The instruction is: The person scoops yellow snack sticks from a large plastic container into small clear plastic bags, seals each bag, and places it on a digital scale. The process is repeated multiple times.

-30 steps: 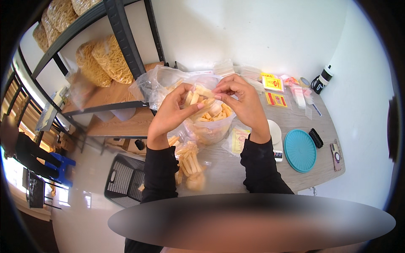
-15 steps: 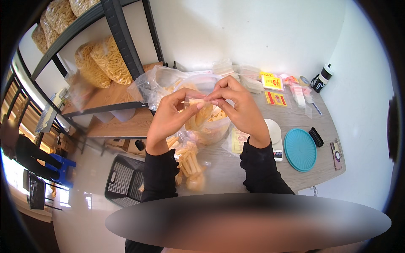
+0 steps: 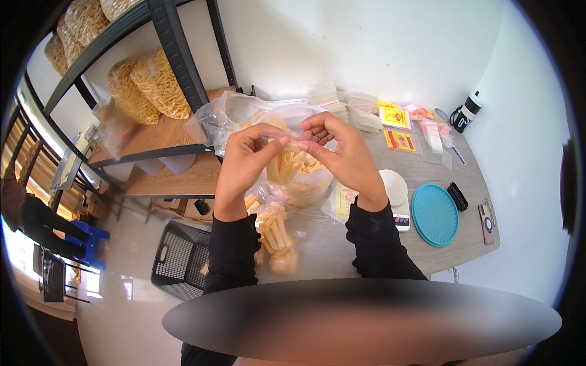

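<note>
Both hands pinch the top edge of a small clear plastic bag (image 3: 284,166) of pale yellow stick snacks, which hangs below the fingers. My left hand (image 3: 243,166) grips the left part of that edge between thumb and fingers. Opposite it, my right hand (image 3: 347,157) pinches the right part, its fingers curled. Behind and under the held bag stands a round translucent tub (image 3: 312,190) with more sticks in it. Nearer to me, filled clear bags of sticks (image 3: 274,227) lie on the table by my left wrist.
Right of my hands are a white kitchen scale (image 3: 395,188), a teal round lid (image 3: 434,215), a black pouch and a phone (image 3: 486,223). Stacked clear bags (image 3: 329,100) and yellow-red labels (image 3: 400,141) lie along the wall. At left are a shelf, a black crate (image 3: 180,259) and another person (image 3: 46,216).
My fingertips have moved slightly apart along the bag's top edge, and more of the plastic shows between them. The bag still hangs over the tub.
</note>
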